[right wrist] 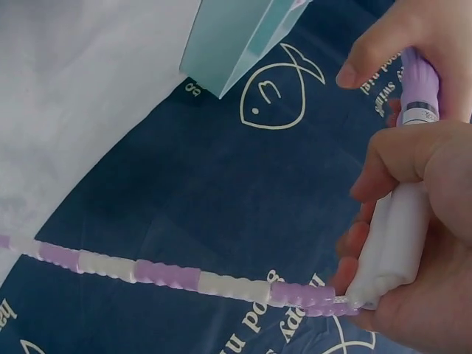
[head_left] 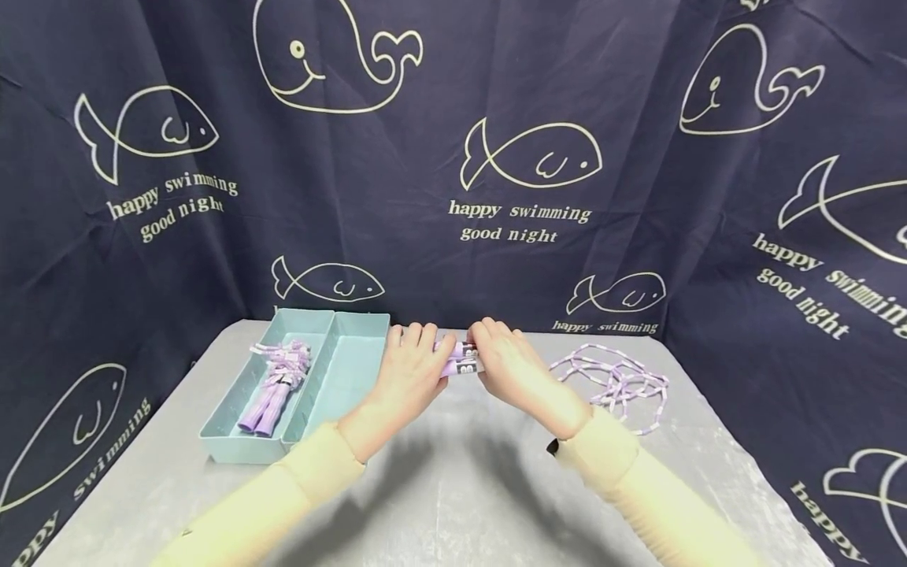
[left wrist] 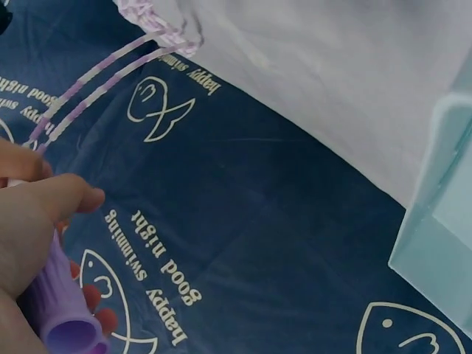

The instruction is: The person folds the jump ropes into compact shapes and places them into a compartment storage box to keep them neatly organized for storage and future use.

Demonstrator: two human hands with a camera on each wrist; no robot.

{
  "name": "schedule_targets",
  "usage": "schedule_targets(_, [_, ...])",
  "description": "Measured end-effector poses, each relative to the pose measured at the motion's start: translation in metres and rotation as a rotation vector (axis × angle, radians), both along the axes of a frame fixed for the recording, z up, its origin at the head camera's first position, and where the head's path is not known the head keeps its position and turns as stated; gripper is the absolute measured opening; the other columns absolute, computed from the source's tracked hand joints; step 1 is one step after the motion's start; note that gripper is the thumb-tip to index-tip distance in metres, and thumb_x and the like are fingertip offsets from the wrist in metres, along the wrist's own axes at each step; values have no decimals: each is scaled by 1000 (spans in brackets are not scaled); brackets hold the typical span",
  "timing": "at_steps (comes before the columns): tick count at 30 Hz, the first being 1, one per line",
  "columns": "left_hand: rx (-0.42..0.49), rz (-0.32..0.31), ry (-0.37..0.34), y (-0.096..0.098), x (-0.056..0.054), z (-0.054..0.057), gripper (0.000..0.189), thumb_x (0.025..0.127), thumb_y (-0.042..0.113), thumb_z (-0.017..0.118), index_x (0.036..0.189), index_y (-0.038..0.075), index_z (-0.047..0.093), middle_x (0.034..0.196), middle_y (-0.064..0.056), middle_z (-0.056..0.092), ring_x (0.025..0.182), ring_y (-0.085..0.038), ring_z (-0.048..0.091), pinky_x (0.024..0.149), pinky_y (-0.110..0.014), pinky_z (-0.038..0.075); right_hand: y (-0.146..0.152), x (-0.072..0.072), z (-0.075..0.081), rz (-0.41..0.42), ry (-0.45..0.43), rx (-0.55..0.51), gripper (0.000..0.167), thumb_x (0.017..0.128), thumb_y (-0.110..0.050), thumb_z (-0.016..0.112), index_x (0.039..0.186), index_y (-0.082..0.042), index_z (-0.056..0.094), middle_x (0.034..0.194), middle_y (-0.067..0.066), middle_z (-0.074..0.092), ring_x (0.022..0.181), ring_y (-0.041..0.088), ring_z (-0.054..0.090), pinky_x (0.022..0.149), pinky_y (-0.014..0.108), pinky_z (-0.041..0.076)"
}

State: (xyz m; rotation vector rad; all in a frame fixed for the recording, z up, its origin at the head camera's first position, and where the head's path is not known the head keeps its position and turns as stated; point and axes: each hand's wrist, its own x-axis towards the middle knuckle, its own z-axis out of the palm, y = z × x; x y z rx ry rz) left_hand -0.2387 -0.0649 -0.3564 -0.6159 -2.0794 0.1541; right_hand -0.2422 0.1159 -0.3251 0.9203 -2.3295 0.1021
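Both hands hold the paired handles [head_left: 460, 367] of a purple-and-white jump rope above the table. My left hand [head_left: 411, 364] grips the purple ends; one hollow purple end [left wrist: 66, 324] shows below its thumb in the left wrist view. My right hand [head_left: 512, 368] curls round the white ends [right wrist: 394, 236], side by side in the right wrist view. From there the beaded rope [right wrist: 168, 274] runs off to the left of that view. Its loose loops [head_left: 623, 386] lie on the table, right of my right hand.
Two long light-blue bins [head_left: 241, 450] stand side by side on the left of the grey table [head_left: 453, 488]. A bundled purple-and-white jump rope [head_left: 272, 394] lies in the left bin. Dark blue printed cloth [head_left: 425, 268] hangs behind and at both sides.
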Motion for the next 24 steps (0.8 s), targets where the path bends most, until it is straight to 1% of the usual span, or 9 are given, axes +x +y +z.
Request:
schedule_targets(3, [-21, 5, 39, 2, -1, -2, 49, 62, 33, 80, 100, 14, 54, 86, -7, 53, 80, -27, 49, 72, -41, 37, 1, -1, -2, 38, 38, -46, 39, 59, 4, 70, 90, -8, 50, 78, 2, 49, 68, 23, 50, 53, 32, 36])
schedule_targets(6, [-38, 13, 65, 4, -1, -4, 34, 70, 24, 73, 97, 14, 55, 85, -7, 54, 78, -27, 50, 69, -39, 37, 1, 0, -4, 77, 52, -79, 40, 58, 6, 70, 89, -8, 50, 77, 2, 48, 67, 23, 50, 55, 34, 39])
schedule_targets(9, [-45, 22, 72, 5, 0, -5, 14, 82, 11, 57, 95, 15, 54, 82, -7, 53, 73, -26, 50, 64, -36, 35, 2, 2, -4, 82, 13, -83, 40, 59, 6, 70, 92, -7, 51, 79, 2, 50, 70, 23, 51, 59, 34, 41])
schedule_targets(11, [-45, 23, 72, 5, 1, -6, 14, 85, 6, 48, 94, 15, 54, 79, -6, 52, 69, -25, 48, 61, -35, 33, 3, 5, -4, 65, -36, -78, 42, 60, 4, 72, 94, -7, 52, 82, 2, 51, 73, 23, 52, 62, 35, 42])
schedule_targets(13, [-41, 14, 73, 5, 2, -6, 16, 87, 6, 42, 93, 15, 54, 77, -6, 51, 67, -25, 48, 60, -35, 33, 5, 7, -4, 45, -71, -76, 41, 62, 2, 73, 97, -7, 52, 84, 2, 52, 75, 23, 52, 64, 35, 42])
schedule_targets(17, [-29, 1, 79, 5, 4, -6, 17, 88, 8, 41, 93, 15, 55, 76, -6, 51, 66, -26, 48, 58, -36, 33, 10, 7, -7, 17, -78, -75, 39, 66, -6, 71, 99, -9, 52, 86, 1, 53, 77, 22, 52, 67, 36, 41])
schedule_targets(22, [0, 11, 89, 5, 7, -4, 14, 87, 9, 42, 89, 14, 55, 76, -6, 51, 66, -25, 48, 56, -36, 33, 14, 6, -10, 14, 7, -56, 35, 69, -12, 69, 100, -10, 52, 82, 1, 52, 74, 22, 51, 65, 35, 37])
schedule_targets(24, [14, 17, 102, 6, 7, -2, 11, 86, 9, 44, 86, 14, 55, 76, -6, 52, 66, -25, 49, 55, -36, 33, 15, 6, -11, 13, 31, -46, 34, 70, -13, 69, 99, -10, 52, 82, 1, 52, 74, 22, 51, 65, 34, 35])
